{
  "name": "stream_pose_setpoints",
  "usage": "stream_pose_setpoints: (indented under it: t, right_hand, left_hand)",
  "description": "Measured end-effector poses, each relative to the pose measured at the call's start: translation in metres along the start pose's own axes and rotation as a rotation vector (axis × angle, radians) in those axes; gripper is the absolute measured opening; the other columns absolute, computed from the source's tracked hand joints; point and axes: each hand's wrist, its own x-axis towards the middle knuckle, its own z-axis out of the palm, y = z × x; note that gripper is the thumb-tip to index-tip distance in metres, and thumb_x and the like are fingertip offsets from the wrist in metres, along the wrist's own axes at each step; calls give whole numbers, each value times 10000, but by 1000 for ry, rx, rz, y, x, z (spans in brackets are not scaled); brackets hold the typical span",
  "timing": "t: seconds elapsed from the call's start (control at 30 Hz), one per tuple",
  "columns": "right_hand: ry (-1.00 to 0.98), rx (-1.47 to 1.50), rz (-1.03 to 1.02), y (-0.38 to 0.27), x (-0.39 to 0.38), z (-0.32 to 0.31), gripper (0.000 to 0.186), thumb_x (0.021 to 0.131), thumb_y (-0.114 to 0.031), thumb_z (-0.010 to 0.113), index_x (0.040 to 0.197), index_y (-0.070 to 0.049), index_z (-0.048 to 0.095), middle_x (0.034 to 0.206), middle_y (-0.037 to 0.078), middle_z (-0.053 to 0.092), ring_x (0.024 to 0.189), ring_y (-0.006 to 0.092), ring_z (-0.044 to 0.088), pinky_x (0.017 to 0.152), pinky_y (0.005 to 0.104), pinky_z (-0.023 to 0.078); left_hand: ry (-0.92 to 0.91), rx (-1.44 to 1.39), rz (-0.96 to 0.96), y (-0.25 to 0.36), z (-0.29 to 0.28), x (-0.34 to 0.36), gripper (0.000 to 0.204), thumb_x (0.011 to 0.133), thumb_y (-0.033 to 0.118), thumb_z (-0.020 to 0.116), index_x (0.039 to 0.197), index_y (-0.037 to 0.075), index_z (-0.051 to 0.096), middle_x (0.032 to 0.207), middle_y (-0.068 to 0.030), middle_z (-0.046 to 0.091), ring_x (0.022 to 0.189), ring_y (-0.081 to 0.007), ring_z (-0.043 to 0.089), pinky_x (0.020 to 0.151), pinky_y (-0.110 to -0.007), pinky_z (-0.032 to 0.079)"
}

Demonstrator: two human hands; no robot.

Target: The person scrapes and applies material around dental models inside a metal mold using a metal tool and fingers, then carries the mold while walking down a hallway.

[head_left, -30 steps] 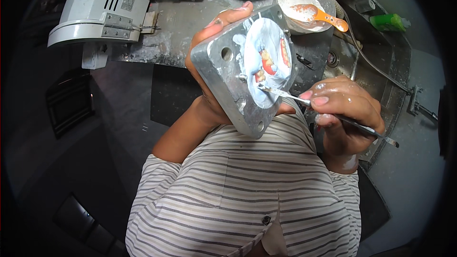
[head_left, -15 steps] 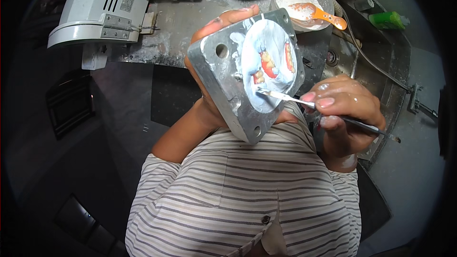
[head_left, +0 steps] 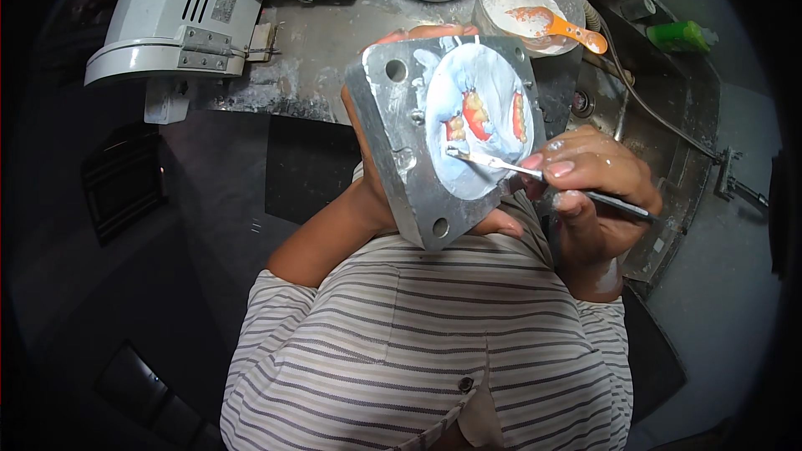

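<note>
Left hand's grip (head_left: 376, 192) sits mostly hidden behind the metal flask (head_left: 443, 129).

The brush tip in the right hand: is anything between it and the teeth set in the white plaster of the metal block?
Nothing visible. The right hand holds the brush, and its tip already rests on the white plaster beside the teeth. The left hand grips the metal block from behind, clear of the working face.

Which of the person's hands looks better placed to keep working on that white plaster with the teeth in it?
Probably the right hand: it grips the thin metal tool, tip on the plaster. The left hand holds the metal flask.
</note>
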Motion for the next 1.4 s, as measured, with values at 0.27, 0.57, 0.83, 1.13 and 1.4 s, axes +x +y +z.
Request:
stream_pose_setpoints:
  t: [0.27, 0.57, 0.83, 1.13, 1.4]
  right_hand:
    - [47, -3, 76, -3, -1, 3, 275, 898, -273, 754, 883, -4, 697, 804, 123, 713, 733, 251, 701, 684, 358, 546]
    - [56, 11, 85, 3, -1, 2, 287, 908, -274, 751, 915, 6, 685, 821, 170, 721, 657, 188, 641, 572, 272, 498]
    - [122, 153, 228, -3, -2, 5, 166, 856, -94, 772, 921, 53, 728, 851, 167, 749, 791, 255, 728, 738, 332, 569]
    - [134, 195, 363, -6, -2, 2, 172, 871, -114, 762, 932, 44, 734, 844, 160, 748, 758, 232, 715, 696, 323, 568]
    - [83, 154, 211, -1, -4, 6, 177, 879, -114, 755, 935, 53, 735, 862, 180, 752, 733, 211, 704, 659, 306, 567]
  left_hand:
    - [-40, 13, -69, -5, -2, -10, 1446, 476, 535, 979, 1502, 17, 101, 1466, -234, 339, 1361, -354, 402, 1119, -481, 361]
    - [-52, 62, -143, -6, -4, -18, 1457, 482, 580, 966, 1501, -1, 103, 1460, -247, 332, 1358, -365, 396, 1112, -480, 360]
    - [92, 6, 34, -7, -2, -7, 1446, 466, 487, 1017, 1463, -22, 101, 1405, -279, 357, 1297, -365, 467, 1053, -458, 447]
    - [77, -26, -5, -7, -2, -15, 1457, 456, 517, 1012, 1451, -43, 108, 1401, -268, 382, 1293, -364, 475, 1068, -458, 428]
    - [-45, -248, -210, -4, -6, -27, 1483, 448, 570, 989, 1479, -35, 111, 1452, -245, 363, 1335, -349, 446, 1107, -467, 394]
